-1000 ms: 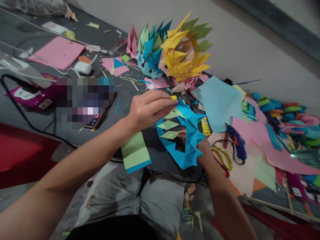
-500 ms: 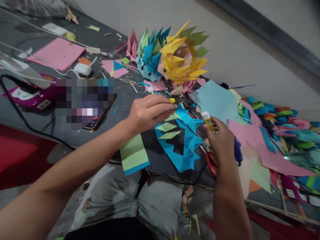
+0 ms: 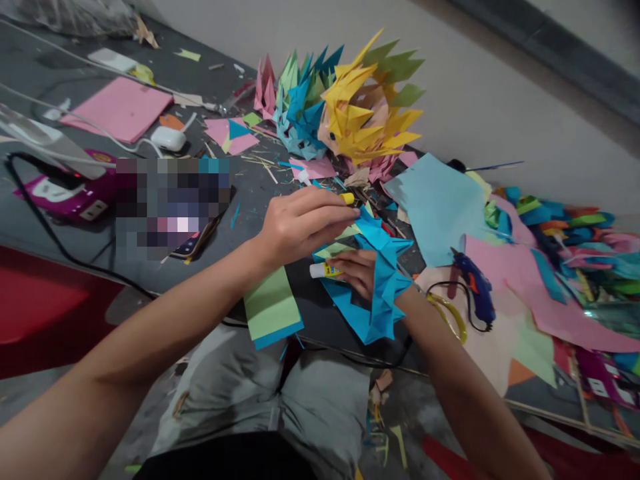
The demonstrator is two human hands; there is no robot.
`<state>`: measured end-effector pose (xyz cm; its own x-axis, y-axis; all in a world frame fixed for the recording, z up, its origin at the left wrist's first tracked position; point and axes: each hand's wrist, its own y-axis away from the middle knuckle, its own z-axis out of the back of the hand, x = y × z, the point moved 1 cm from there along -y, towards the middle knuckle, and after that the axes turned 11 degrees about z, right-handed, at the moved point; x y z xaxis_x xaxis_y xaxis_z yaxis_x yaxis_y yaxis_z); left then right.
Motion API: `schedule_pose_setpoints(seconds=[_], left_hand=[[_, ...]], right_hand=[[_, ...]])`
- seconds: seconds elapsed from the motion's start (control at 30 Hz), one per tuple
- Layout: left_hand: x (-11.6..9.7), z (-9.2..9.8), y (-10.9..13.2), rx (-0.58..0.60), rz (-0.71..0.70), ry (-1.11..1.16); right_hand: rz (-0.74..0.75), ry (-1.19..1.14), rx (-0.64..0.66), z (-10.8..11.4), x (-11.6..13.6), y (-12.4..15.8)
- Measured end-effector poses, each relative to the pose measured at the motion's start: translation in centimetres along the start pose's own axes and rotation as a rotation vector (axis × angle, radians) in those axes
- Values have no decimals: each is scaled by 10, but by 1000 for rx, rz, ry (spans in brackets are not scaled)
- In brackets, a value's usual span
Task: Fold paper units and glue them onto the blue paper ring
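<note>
Pinches the upper edge of the blue spiky folded-paper ring (image 3: 376, 293) with the closed left hand (image 3: 303, 225), a small yellow cap (image 3: 347, 198) at the fingertips. Grips a white-capped yellow glue stick (image 3: 324, 270) in the right hand (image 3: 359, 272), reaching across that ring's middle on the dark desk (image 3: 250, 193). Works beside yellow-handled scissors (image 3: 449, 315), a blue glue gun (image 3: 476, 285) and a green-and-blue folded sheet (image 3: 271, 305).

The folded paper piece (image 3: 375, 293) is bright blue with pale green diamond panels, the glue stick (image 3: 323, 270) white with a yellow label, the folded strip (image 3: 270, 307) light green edged in blue, the spiky cluster (image 3: 350, 113) yellow, blue, green and pink, the glue gun (image 3: 475, 283) dark blue.
</note>
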<state>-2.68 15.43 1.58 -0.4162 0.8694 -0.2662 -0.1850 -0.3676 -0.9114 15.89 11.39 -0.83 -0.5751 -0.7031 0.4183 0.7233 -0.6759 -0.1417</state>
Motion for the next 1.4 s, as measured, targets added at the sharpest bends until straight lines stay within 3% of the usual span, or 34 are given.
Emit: schedule_pose_setpoints(seconds=[0.17, 0.33, 0.43, 0.6, 0.8, 1.0, 1.23, 1.4], left_hand=[[1, -2, 2, 29, 36, 22], [2, -3, 2, 28, 26, 9], [1, -4, 2, 6, -1, 25], [4, -4, 5, 33, 34, 5], [4, -3, 4, 42, 42, -6], [1, -1, 1, 22, 16, 26], [1, -2, 1, 3, -3, 35], [-1, -2, 1, 23, 7, 29]], right_hand=[[68, -2, 136, -12, -8, 25], [167, 39, 146, -22, -12, 51], [225, 119, 157, -22, -13, 45], [197, 183, 115, -14, -12, 25], [314, 187, 172, -2, 4, 35], [200, 259, 111, -7, -2, 23], [326, 257, 143, -16, 7, 57], [319, 207, 138, -14, -6, 40]])
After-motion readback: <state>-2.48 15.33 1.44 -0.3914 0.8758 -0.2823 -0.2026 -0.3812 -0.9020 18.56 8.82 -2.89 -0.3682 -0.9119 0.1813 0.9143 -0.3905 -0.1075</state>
